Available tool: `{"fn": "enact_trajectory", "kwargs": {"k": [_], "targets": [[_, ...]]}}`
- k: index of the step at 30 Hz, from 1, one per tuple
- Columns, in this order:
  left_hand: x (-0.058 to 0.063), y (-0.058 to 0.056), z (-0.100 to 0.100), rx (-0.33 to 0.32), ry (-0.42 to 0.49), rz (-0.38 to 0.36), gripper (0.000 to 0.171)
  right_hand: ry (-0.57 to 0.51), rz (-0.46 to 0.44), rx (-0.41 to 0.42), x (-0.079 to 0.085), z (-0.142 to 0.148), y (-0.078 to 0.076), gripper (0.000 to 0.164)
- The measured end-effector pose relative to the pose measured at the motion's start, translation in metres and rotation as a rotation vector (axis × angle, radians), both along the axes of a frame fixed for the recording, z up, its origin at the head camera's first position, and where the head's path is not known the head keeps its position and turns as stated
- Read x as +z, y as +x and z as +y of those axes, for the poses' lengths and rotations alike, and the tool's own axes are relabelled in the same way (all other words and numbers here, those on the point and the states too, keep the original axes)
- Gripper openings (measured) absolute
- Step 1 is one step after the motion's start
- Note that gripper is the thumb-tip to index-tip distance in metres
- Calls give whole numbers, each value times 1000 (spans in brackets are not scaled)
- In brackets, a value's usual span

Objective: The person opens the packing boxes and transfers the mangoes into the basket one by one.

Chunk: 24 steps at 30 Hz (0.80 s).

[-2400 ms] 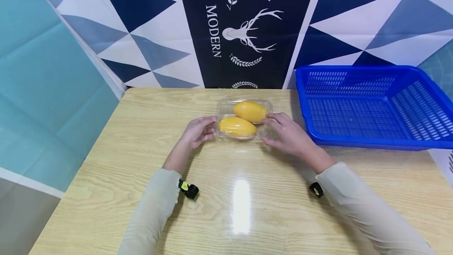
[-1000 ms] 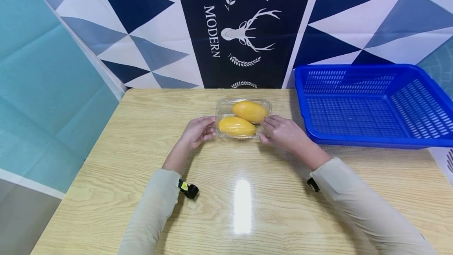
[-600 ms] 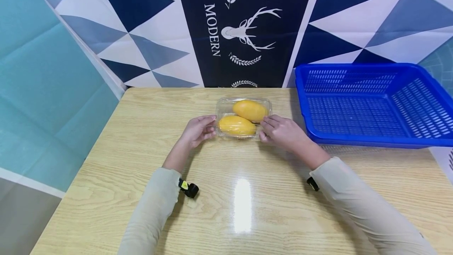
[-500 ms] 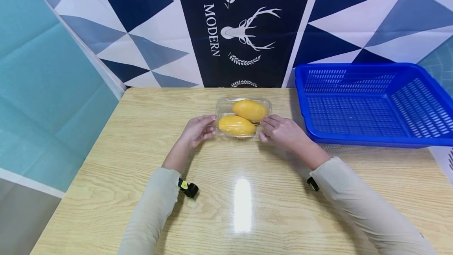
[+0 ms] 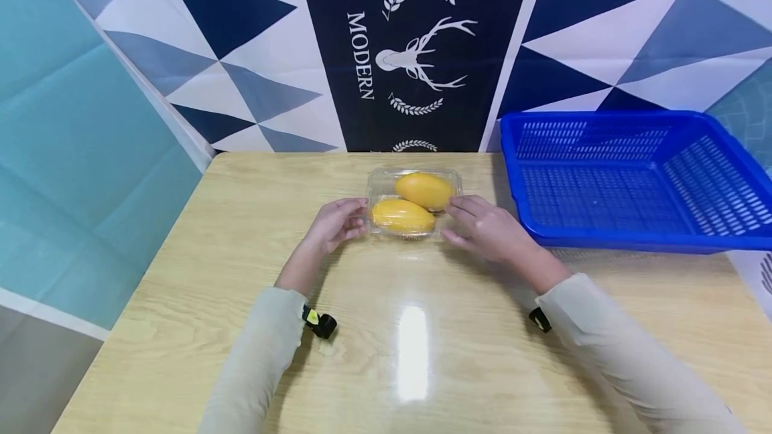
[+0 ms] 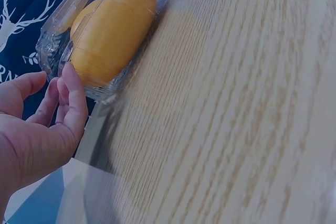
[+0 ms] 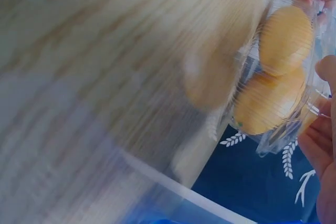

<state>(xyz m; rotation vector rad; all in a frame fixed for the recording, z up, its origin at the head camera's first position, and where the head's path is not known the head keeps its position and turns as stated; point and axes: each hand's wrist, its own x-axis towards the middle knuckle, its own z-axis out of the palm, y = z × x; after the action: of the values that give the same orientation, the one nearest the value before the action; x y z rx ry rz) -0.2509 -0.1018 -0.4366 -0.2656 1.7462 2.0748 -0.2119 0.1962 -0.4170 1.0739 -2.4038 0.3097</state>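
Two yellow mangoes, a nearer one [image 5: 403, 215] and a farther one [image 5: 425, 191], lie inside a clear plastic box [image 5: 381, 183] near the table's back edge. My left hand [image 5: 339, 223] is at the box's left end, its loosely bent fingertips right at the clear wall in the left wrist view. My right hand [image 5: 490, 230] is at the opposite end, thumb spread from its fingers, fingertips right at the box's corner. In the right wrist view, that hand [image 7: 321, 145] is partly cut off by the frame edge.
A blue perforated plastic basket [image 5: 597, 203] stands at the back right, close beside my right hand. Behind the wood-grain table [image 5: 241, 179] hangs a patterned cloth [image 5: 416, 52] with a deer head. Each wrist carries a small black camera, the left one [image 5: 324, 325] beside the sleeve cuff.
My right hand's fingers had closed in at the box's right end; now they have loosened and the thumb has spread away. The left hand and the box have hardly moved.
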Motion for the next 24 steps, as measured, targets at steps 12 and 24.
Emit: {"fn": "enact_trajectory", "kwargs": {"k": [12,24], "targets": [[4,2,2,0,-12,24,39,-80,-44,-4,-1,7,3,44],[12,-2,6,90,-91,155,40,-229,-97,-37,-4,3,2,39]]}}
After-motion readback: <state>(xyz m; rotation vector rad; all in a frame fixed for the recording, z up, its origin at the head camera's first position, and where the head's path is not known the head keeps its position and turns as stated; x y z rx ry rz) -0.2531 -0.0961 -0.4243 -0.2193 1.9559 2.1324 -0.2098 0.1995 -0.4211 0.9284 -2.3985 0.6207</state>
